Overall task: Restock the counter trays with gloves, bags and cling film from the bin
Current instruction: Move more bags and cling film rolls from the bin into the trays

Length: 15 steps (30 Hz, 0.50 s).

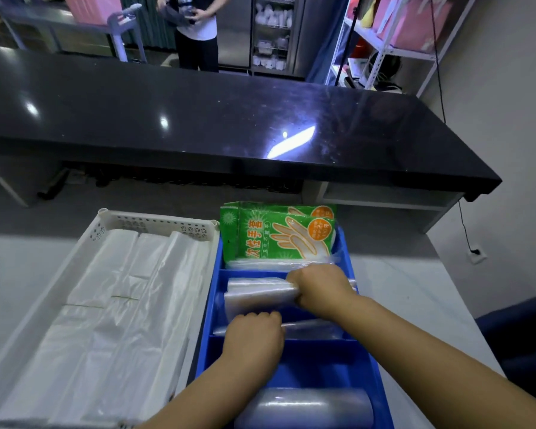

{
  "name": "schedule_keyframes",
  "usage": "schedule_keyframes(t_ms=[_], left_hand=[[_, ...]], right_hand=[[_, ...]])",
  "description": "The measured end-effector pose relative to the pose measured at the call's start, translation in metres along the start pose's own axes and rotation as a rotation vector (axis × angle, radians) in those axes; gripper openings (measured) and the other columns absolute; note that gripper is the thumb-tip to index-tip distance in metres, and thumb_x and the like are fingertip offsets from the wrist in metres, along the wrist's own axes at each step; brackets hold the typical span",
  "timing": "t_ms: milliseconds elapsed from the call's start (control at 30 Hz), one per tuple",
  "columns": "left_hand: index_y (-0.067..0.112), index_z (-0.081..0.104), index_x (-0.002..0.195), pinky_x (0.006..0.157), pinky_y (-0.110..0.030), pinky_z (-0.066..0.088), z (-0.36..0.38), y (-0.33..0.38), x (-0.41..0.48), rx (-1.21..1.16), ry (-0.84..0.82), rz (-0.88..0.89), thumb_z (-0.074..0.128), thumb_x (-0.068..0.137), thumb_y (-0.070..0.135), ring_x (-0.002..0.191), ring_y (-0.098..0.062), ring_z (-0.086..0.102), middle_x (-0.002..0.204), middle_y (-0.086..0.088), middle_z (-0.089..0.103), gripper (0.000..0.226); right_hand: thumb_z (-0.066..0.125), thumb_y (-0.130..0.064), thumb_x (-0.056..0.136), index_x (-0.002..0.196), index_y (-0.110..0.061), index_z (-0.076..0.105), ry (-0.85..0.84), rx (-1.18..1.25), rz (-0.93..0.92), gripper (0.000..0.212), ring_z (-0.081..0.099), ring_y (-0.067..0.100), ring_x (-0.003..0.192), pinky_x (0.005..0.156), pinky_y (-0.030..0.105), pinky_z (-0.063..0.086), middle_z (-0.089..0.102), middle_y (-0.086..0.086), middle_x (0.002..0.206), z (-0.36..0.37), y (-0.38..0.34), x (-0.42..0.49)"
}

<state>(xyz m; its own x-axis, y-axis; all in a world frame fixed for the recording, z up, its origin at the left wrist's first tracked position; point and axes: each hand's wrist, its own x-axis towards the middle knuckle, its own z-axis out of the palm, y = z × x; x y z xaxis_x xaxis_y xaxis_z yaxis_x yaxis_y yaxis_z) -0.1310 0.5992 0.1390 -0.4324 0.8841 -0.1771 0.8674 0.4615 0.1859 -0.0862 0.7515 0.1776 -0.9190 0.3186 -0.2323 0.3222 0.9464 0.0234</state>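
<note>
A blue divided tray (212,308) sits on the white counter. Its far compartment holds green packs of disposable gloves (279,236), standing on edge. In the middle compartment lies a stack of clear plastic bags (254,294); my right hand (321,289) grips its right end. My left hand (254,337) is closed over the near edge of the stack, beside a clear roll (310,328). A roll of cling film (304,408) lies in the nearest compartment. Left of the blue tray, a white perforated tray (155,222) is filled with folded white plastic bags (118,305).
A long black counter (229,119) runs across behind the trays. A person stands beyond it near a steel cabinet. Metal shelving (384,48) with pink boxes stands at the right. A dark blue bin edge (520,332) shows at the right of the white counter.
</note>
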Motion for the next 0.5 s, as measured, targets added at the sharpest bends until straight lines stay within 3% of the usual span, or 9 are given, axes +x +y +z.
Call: schedule_keyframes(t_ms=[133, 233, 367, 500], left_hand=[[0.021, 0.053, 0.099, 0.07, -0.033, 0.037, 0.003, -0.005, -0.011, -0.087, 0.051, 0.017, 0.037, 0.095, 0.028, 0.093, -0.024, 0.061, 0.105, -0.002, 0.066, 0.018], [0.023, 0.052, 0.097, 0.072, -0.034, 0.038, 0.004, -0.005, -0.013, -0.097, 0.056, 0.022, 0.038, 0.093, 0.026, 0.094, -0.023, 0.06, 0.106, -0.001, 0.066, 0.015], [0.022, 0.052, 0.097, 0.076, -0.034, 0.04, 0.003, -0.004, -0.01, -0.108, 0.052, 0.003, 0.035, 0.094, 0.029, 0.096, -0.024, 0.058, 0.107, -0.002, 0.064, 0.019], [0.023, 0.053, 0.095, 0.069, -0.031, 0.033, 0.001, -0.003, -0.006, -0.142, 0.047, -0.007, 0.038, 0.093, 0.03, 0.095, -0.022, 0.058, 0.106, -0.001, 0.065, 0.016]], right_hand=[[0.062, -0.027, 0.075, 0.09, -0.027, 0.061, -0.114, 0.069, -0.049, 0.015, 0.059, 0.025, 0.08, 0.061, 0.028, 0.031, 0.068, 0.001, 0.089, 0.007, -0.003, -0.001], [0.061, -0.023, 0.073, 0.093, -0.024, 0.061, -0.19, 0.081, -0.083, 0.02, 0.06, 0.028, 0.089, 0.062, 0.029, 0.035, 0.068, 0.003, 0.097, 0.012, -0.005, 0.002], [0.063, -0.024, 0.075, 0.1, -0.022, 0.059, -0.2, 0.094, -0.095, 0.026, 0.06, 0.028, 0.091, 0.067, 0.032, 0.042, 0.067, 0.004, 0.099, 0.012, -0.003, 0.009], [0.064, -0.024, 0.077, 0.101, -0.022, 0.06, -0.184, 0.115, -0.098, 0.025, 0.061, 0.026, 0.09, 0.072, 0.036, 0.047, 0.067, 0.004, 0.099, 0.012, -0.001, 0.012]])
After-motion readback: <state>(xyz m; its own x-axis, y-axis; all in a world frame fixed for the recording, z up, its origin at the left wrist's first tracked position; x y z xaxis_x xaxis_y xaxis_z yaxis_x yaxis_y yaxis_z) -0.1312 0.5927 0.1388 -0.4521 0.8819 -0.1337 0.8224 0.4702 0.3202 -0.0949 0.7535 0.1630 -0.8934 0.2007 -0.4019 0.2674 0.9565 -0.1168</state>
